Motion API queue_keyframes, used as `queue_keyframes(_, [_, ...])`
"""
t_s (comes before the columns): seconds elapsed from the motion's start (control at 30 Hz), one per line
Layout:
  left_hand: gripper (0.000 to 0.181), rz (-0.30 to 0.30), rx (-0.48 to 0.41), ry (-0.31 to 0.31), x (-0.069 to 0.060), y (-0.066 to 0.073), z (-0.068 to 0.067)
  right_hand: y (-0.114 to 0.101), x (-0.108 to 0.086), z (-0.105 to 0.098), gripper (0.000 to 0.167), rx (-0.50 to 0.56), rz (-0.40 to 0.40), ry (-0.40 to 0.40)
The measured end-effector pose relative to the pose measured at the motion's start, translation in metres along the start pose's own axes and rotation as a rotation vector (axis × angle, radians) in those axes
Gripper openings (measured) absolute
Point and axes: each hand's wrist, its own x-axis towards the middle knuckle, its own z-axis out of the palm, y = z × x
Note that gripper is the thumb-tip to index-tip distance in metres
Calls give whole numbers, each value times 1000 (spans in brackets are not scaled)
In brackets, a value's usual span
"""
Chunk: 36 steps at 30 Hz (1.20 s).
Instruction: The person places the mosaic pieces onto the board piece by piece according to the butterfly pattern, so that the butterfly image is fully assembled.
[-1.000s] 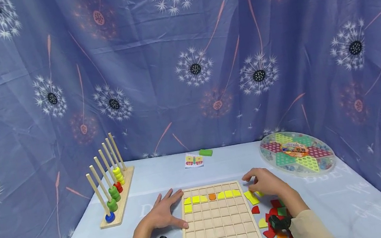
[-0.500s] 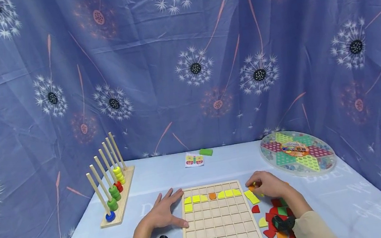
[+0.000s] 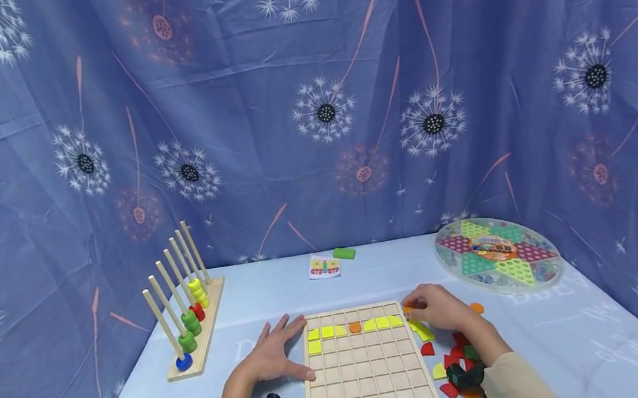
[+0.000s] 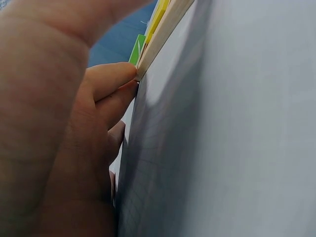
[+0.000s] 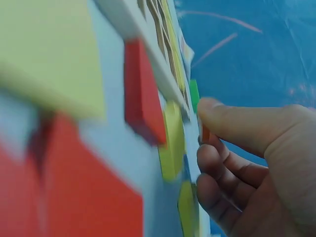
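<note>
A wooden grid board lies on the table, with yellow pieces and one orange disc in its second row and a yellow square below them at the left. My left hand is spread at the board's left edge, fingers extended, thumb on the frame. At the board's upper right corner, my right hand pinches an orange piece between thumb and fingers, seen in the right wrist view. Yellow pieces lie just below that hand.
Red, green and orange pieces lie right of the board, partly under my right wrist. A peg rack with coloured rings stands left. Behind are a picture card, a green block and a round star-patterned game board.
My right hand has taken hold of an orange piece from beside the yellow ones and moved left to the board's upper right corner. My left hand stays in place.
</note>
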Motion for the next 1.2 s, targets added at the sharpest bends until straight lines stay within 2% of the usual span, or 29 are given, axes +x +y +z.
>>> queue_keyframes(0.23, [115,2,1,-1,0,0,0,-20,5,17,20,8,-167,-87])
queue_keyframes(0.33, [114,0,-3,-3,0,-1,0,-33,8,24,23,35,-197,-114])
queue_keyframes(0.47, [113,14,-5,-6,0,-1,1,-50,13,34,25,18,-226,-135])
queue_keyframes(0.7, [113,4,-8,-6,-1,0,0,-79,27,57,13,-55,-318,-147])
queue_keyframes(0.87, [111,14,-14,-15,0,1,-1,-97,37,74,6,-103,-329,-145])
queue_keyframes(1.07, [111,26,-9,-11,-2,-2,-5,-117,43,92,16,-144,-297,-141])
queue_keyframes(1.2, [110,49,-16,-16,-2,-2,-5,-123,44,98,23,-163,-269,-153])
